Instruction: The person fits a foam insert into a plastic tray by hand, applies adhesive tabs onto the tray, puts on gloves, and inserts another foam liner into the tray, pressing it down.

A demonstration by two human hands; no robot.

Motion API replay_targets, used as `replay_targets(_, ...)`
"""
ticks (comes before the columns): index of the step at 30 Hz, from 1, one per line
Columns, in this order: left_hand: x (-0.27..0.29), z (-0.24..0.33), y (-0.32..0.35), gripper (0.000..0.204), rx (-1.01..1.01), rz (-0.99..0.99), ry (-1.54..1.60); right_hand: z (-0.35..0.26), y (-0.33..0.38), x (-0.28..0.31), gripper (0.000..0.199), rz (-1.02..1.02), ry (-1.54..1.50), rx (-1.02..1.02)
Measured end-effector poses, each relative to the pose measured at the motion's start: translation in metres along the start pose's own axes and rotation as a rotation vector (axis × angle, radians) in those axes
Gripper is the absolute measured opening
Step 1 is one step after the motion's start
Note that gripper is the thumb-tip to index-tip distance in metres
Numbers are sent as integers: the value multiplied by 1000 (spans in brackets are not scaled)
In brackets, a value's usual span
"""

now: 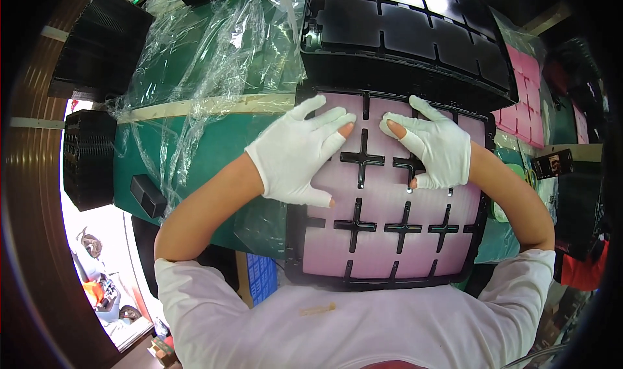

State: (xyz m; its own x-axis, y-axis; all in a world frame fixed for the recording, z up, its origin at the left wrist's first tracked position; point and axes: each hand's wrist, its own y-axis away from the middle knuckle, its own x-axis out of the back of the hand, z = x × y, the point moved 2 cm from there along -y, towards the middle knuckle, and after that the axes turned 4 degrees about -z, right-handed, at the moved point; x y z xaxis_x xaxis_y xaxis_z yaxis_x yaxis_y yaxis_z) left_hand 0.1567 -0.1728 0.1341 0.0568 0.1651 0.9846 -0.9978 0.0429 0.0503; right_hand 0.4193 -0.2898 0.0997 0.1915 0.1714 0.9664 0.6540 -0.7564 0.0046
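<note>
A black plastic tray lies right in front of my body, its near edge close to my shirt. Over it spreads a pink sheet with cross-shaped cutouts, and the tray's raised black ribs show through them. My left hand, in a white glove with some fingertips bare, rests on the sheet's upper left part with fingers spread. Across from it, my right hand, gloved the same way, lies on the upper right part, fingers also apart. Neither hand grips anything.
Black trays stand stacked just beyond the sheet. Crumpled clear plastic film covers the green table at left, near a small black block. More pink sheets lie far right; black stacks stand far left.
</note>
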Motion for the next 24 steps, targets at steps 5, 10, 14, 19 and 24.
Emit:
replay_targets(5,6,-7,-11,104,46,32,-32,-6,0,2,111,-12,26,-3)
replay_targets(10,1,11,-2,100,40,164,-64,-21,-3,16,114,22,92,48)
replay_targets(14,-9,40,34,97,-53,77,92,-63,11,7,113,26,-8,59)
replay_targets(19,-25,54,43,92,-78,64,52,-82,18,-17,114,-45,65,-9)
replay_targets(24,-23,67,52,93,-18,-1,87,-109,28,-29,116,-29,96,-40)
